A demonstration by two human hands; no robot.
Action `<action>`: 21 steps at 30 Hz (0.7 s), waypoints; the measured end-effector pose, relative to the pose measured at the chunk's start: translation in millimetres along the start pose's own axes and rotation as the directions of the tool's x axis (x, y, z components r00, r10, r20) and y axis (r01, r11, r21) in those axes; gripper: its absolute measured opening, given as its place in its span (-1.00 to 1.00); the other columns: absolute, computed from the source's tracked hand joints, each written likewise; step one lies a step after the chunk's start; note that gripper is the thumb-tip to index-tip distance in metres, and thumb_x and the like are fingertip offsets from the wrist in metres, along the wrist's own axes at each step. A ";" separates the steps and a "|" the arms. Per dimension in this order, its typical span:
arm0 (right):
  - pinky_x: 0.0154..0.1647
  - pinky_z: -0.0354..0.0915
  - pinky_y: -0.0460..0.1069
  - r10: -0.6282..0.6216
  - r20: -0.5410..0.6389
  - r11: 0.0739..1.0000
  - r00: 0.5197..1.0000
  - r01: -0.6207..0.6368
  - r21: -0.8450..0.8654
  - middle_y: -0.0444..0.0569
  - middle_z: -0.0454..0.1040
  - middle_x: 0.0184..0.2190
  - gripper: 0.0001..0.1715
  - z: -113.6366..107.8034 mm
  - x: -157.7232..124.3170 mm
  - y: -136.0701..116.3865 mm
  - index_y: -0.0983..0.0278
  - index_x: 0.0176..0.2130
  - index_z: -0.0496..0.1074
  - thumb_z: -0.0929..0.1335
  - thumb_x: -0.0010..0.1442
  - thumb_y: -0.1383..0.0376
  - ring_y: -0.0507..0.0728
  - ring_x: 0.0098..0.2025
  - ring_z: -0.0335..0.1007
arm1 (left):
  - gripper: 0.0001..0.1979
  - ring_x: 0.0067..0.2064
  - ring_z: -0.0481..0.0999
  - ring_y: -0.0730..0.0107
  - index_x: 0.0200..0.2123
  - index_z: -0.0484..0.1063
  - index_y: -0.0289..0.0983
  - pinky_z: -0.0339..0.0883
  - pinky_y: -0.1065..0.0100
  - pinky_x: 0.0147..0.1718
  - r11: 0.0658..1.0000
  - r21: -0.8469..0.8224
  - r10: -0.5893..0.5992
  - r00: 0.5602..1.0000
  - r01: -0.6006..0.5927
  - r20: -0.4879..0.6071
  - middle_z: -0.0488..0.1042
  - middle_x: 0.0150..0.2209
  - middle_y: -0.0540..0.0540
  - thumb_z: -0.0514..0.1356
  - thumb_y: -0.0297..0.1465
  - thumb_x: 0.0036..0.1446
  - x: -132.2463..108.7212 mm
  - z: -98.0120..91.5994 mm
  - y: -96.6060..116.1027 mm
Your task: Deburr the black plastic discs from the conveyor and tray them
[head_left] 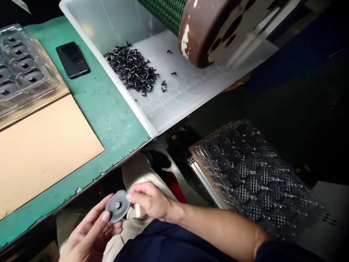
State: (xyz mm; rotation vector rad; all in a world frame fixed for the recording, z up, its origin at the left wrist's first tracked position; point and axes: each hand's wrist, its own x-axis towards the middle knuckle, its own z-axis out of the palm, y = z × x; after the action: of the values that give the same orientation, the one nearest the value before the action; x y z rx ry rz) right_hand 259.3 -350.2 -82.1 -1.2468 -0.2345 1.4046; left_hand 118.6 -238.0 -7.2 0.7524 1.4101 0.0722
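Note:
A dark grey round plastic disc (113,213) with a raised hub at its centre is held above my lap, its face tilted up. My left hand (91,231) grips it from the left, thumb on the rim and fingers underneath. At the disc's right edge, my right hand (151,200) is closed, with thumb and forefinger against the rim. A short pale stick-like piece (137,210) pokes out below those right fingers; its other end is hidden.
A white bin (174,94) holds a heap of small black parts (132,69) beneath a green-wrapped roller (166,14). A phone (72,60), cardboard (46,149) and a clear disc tray (43,76) lie on the green bench (114,123). Another disc tray (253,174) stands right.

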 end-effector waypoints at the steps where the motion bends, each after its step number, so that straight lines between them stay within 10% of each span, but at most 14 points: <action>1: -0.57 0.10 -0.17 -0.007 0.004 0.998 1.000 0.007 0.069 -0.15 0.35 -0.58 -0.61 -5.0 -5.1 -2.2 0.31 -0.45 0.44 0.42 0.24 0.08 -0.02 -0.54 0.20 | -0.18 -0.36 0.65 0.23 0.19 0.50 -0.33 0.64 0.33 -0.34 0.999 -0.017 -0.027 0.999 0.027 0.036 0.67 -0.06 -0.26 0.59 -0.30 -0.19 -2.7 8.6 0.7; 12: -0.71 0.03 -0.20 0.014 -0.172 0.976 0.985 0.024 0.218 -0.20 0.28 -0.57 -0.46 -45.2 -43.8 -5.0 0.31 -0.29 0.45 0.44 0.30 -0.12 -0.06 -0.65 0.12 | -0.33 -0.39 0.70 0.15 0.18 0.51 -0.42 0.64 0.29 -0.33 0.999 -0.015 0.033 0.991 -0.031 0.133 0.69 -0.23 -0.36 0.51 -0.30 0.02 -19.4 33.4 -22.7; 21: -0.63 0.05 -0.16 0.016 0.030 1.000 0.999 -0.016 -0.010 -0.20 0.26 -0.61 -0.53 -42.9 -67.0 7.9 0.34 -0.33 0.46 0.44 0.33 -0.02 -0.05 -0.60 0.11 | -0.22 -0.42 0.68 0.22 0.21 0.52 -0.32 0.64 0.34 -0.34 0.976 0.183 0.090 0.984 -0.117 0.152 0.71 -0.27 -0.21 0.54 -0.15 -0.06 -27.9 26.9 -30.4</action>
State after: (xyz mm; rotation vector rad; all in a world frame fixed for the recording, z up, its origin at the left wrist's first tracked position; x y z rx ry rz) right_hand 270.1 -428.6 -70.3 -1.2382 -0.2525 1.4381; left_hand 125.8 -286.2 0.5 0.9722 1.2519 -0.0365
